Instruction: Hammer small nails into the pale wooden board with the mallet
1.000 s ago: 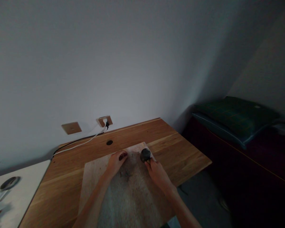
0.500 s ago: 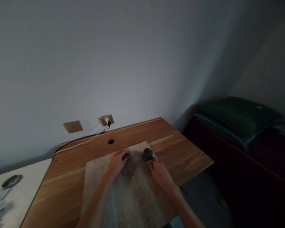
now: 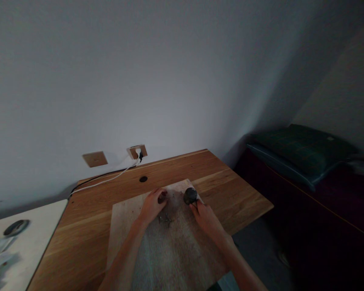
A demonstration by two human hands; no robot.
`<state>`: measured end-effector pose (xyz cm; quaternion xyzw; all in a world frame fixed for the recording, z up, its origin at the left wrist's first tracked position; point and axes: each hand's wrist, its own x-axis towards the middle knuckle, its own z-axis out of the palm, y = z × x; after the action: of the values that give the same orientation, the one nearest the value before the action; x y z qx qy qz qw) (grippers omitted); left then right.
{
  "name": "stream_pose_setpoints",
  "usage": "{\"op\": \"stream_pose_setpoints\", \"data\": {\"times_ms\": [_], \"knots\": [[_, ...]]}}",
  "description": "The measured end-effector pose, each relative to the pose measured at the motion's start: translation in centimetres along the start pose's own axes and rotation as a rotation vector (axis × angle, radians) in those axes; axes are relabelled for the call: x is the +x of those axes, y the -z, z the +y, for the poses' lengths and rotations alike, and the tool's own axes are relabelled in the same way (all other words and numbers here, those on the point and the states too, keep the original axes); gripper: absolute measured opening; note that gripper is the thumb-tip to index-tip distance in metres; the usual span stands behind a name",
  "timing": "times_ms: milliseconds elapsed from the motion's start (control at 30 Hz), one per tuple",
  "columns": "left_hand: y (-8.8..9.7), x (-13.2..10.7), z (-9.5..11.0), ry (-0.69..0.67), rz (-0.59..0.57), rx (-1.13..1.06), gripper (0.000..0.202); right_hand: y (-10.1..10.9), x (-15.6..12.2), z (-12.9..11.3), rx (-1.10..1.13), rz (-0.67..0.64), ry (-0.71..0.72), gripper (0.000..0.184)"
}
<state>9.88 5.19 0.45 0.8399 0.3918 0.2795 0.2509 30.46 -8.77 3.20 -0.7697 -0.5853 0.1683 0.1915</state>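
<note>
A pale felt-like mat (image 3: 170, 250) lies on a wooden desk (image 3: 227, 194). My left hand (image 3: 153, 205) rests near the mat's far edge, its fingers curled round a small dark thing (image 3: 162, 198) that I cannot name. My right hand (image 3: 204, 216) is closed, with its fingertips at a round dark object (image 3: 190, 195) near the mat's far right corner. Several small dark bits (image 3: 165, 219) lie on the mat between the two hands.
A white cable (image 3: 109, 180) runs from a wall socket (image 3: 136, 151) along the desk's back edge, beside a cable hole (image 3: 143, 178). A white surface (image 3: 21, 238) with blurred items adjoins on the left. A dark bed with a pillow (image 3: 300, 151) stands to the right.
Both hands stay at the same spots on the mat. The view has shifted slightly, so everything sits a little further right and up.
</note>
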Motion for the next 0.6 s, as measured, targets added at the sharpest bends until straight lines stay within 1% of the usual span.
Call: {"op": "stream_pose_setpoints", "data": {"times_ms": [100, 200, 300, 433, 500, 600], "knots": [[-0.1, 0.0, -0.1, 0.024, 0.017, 0.016, 0.012, 0.2, -0.2, -0.3, 0.012, -0.006, 0.001, 0.031], [-0.2, 0.0, -0.2, 0.05, -0.006, 0.047, 0.007, 0.5, -0.2, -1.4, 0.025, -0.003, 0.046, 0.032], [-0.3, -0.2, -0.5, 0.038, -0.017, 0.044, 0.012, 0.6, 0.5, -3.5, 0.008, -0.03, 0.075, 0.031], [-0.3, -0.3, -0.8, 0.008, -0.014, 0.007, 0.019, 0.1, 1.8, -5.9, -0.008, -0.063, 0.041, 0.033], [-0.3, -0.3, -0.9, -0.001, -0.016, -0.008, 0.022, -0.3, 2.2, -6.6, -0.01, -0.069, 0.049, 0.034], [-0.3, -0.3, -0.8, -0.004, -0.022, -0.001, 0.023, -0.8, 2.3, -7.0, -0.039, -0.07, 0.063, 0.035]]}}
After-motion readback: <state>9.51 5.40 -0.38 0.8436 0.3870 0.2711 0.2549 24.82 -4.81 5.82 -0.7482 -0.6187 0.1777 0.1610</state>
